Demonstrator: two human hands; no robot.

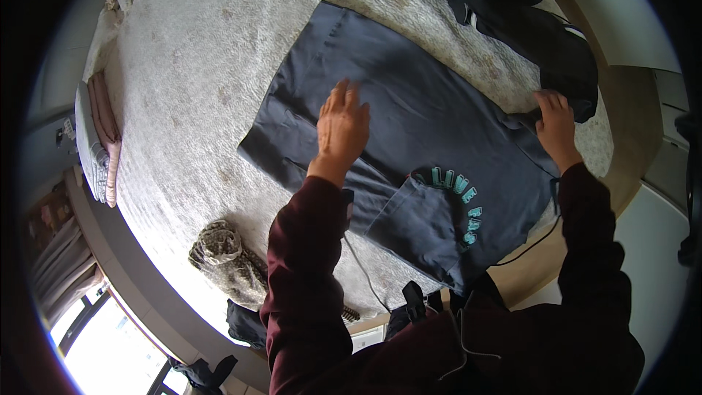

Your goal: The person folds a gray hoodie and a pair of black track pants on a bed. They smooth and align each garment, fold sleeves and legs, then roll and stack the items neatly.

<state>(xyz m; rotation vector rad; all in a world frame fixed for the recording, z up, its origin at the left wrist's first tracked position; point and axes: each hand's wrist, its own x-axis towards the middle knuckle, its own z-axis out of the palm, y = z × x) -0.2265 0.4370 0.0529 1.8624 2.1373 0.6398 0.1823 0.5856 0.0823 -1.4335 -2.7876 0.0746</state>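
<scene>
Evidently, the bed (190, 88) supports the dark garment (428, 121) at centre, letting it lie flat. The left hand (342, 124), loosely extended, seemingly empty, is over its nine o'clock side (contact unclear); the right hand (557, 126), fingers bent, meets its three o'clock edge, any grip indiscernible.

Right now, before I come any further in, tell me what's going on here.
A person in a maroon top is handling a dark blue-grey garment spread on a pale, fuzzy cover. The left hand is over its middle, whether touching is unclear; the right hand is at its right edge, near some black clothing.
</scene>
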